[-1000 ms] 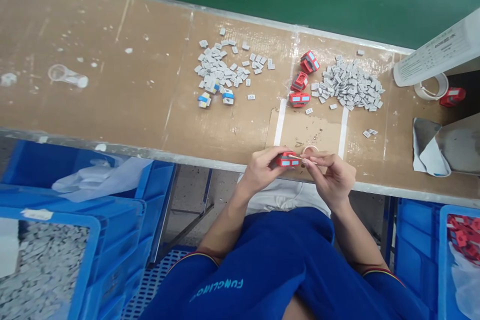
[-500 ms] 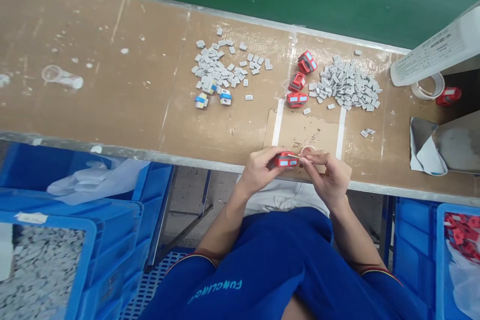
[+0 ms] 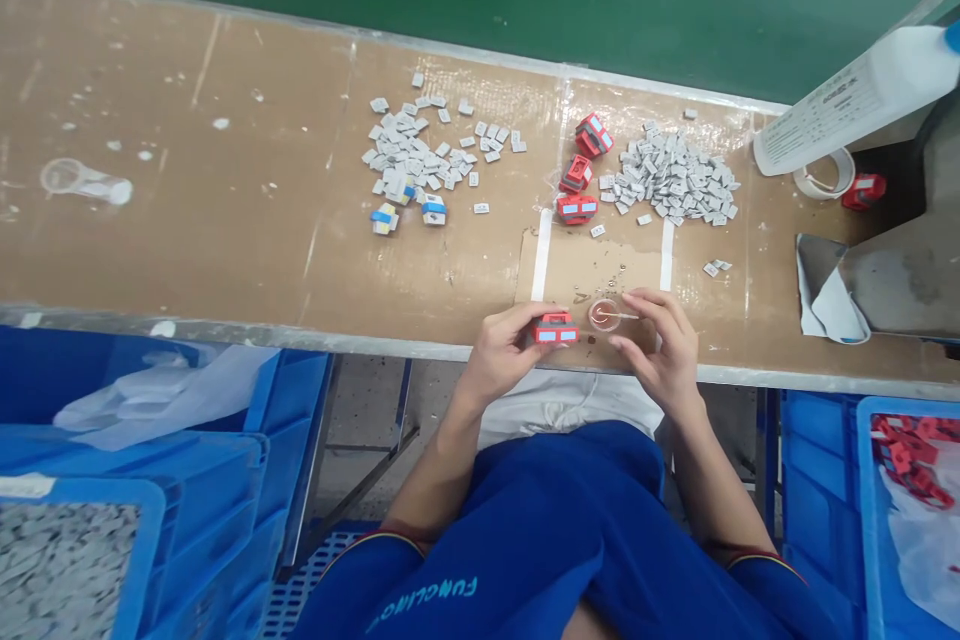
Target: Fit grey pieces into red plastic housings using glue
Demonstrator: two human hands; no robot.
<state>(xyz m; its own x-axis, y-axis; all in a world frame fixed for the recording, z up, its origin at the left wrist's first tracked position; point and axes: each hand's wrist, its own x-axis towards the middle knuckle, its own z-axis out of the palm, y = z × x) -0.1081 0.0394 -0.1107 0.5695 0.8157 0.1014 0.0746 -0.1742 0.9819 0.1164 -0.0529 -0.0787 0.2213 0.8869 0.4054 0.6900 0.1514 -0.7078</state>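
Red plastic block (image 3: 556,329), its long axis running sideways, sits firmly pinched in the left hand (image 3: 499,355); the right hand (image 3: 660,350), fingers partly open, is just right of a small clear dish (image 3: 604,315) and thin stick (image 3: 625,316); whether it grips the stick, I cannot tell.

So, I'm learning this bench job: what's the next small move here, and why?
Probably draw the thin stick out of the small dish with your right hand and bring it to the red block: the stick's tip sits in the dish, and your left hand holds the block right beside it.
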